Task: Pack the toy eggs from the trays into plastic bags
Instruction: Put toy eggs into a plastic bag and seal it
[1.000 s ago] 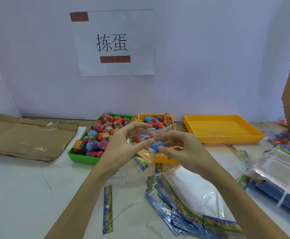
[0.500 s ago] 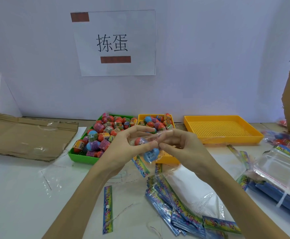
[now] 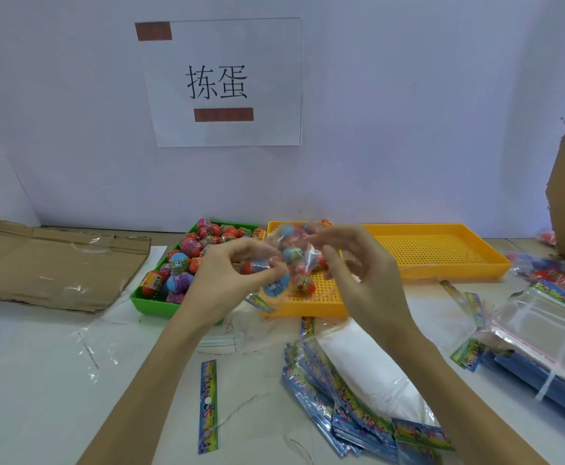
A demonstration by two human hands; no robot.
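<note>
Both hands hold a clear plastic bag (image 3: pixel 294 263) above the trays, with toy eggs inside it. My left hand (image 3: pixel 230 283) pinches the bag around a red egg (image 3: pixel 255 266). My right hand (image 3: pixel 358 270) grips the bag's right side with curled fingers. A blue egg (image 3: pixel 276 286) and another red one (image 3: pixel 304 283) hang in the bag's lower part. Behind the hands stands a green tray (image 3: pixel 150 302) full of red, blue and pink eggs. Next to it stands a yellow tray (image 3: pixel 311 305) with a few eggs at its far end.
An empty yellow perforated tray (image 3: pixel 435 250) stands at the back right. Stacked printed bags (image 3: pixel 341 397) lie in front, clear bags (image 3: pixel 542 323) at the right, flattened cardboard (image 3: pixel 49 263) at the left. A loose printed strip (image 3: pixel 208 406) lies near my left forearm.
The hands have lifted the bag a little and turned it. My right hand has opened out somewhat, and the eggs have shifted lower in the bag.
</note>
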